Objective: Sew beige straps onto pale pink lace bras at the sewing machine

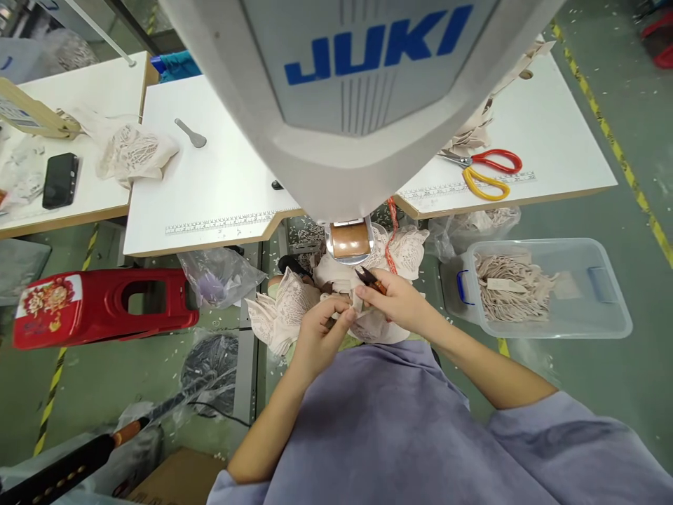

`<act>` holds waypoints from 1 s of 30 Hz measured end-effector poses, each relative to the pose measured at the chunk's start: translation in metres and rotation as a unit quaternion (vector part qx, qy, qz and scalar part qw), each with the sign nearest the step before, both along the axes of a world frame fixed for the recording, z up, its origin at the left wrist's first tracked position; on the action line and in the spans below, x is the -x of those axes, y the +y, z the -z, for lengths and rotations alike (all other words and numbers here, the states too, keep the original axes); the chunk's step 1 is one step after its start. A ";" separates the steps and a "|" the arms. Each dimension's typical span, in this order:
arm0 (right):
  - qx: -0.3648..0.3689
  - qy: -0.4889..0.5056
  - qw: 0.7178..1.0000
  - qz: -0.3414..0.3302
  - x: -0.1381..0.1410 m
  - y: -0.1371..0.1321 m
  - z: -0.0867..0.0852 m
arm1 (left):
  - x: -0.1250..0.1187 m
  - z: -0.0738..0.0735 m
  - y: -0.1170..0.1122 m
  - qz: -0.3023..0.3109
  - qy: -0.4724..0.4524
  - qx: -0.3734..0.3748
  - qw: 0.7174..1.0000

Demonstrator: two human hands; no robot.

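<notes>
A beige lace bra (287,307) lies over my lap, below the head of a white JUKI sewing machine (336,158). My left hand (322,331) is closed, its thumb and fingers pinching a narrow beige strip of the bra. Opposite it, my right hand (399,300) is closed too, with thread snips (372,280) in it, dark blades pointing up and left. The right fingertips also touch the strip, close to the left thumb. An orange-red cord (392,238) hangs beside the machine's brown-padded end (350,240).
Red-and-yellow-handled scissors (486,174) lie on the right tabletop (557,133). At right is a clear bin (589,322) of beige strips. A red stool (99,308) is on the left floor. The left tables hold a spoon (192,133), a black phone (60,181) and bagged lace (134,151).
</notes>
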State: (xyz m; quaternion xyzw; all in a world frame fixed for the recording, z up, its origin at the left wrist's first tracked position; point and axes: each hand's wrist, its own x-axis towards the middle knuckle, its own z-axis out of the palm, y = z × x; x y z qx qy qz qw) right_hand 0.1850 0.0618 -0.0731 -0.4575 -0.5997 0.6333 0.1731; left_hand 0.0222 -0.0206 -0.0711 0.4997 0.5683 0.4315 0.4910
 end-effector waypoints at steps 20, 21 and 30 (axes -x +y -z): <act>-0.169 -0.168 0.948 -0.209 -0.025 -0.025 -0.039 | -0.005 -0.013 -0.007 -0.077 0.075 -0.049 0.993; -0.173 -0.171 0.947 -0.210 -0.025 -0.026 -0.039 | -0.005 -0.012 -0.007 -0.079 0.079 -0.052 0.992; -0.183 -0.182 0.943 -0.209 -0.027 -0.026 -0.040 | -0.006 -0.011 -0.006 -0.079 0.101 -0.068 0.989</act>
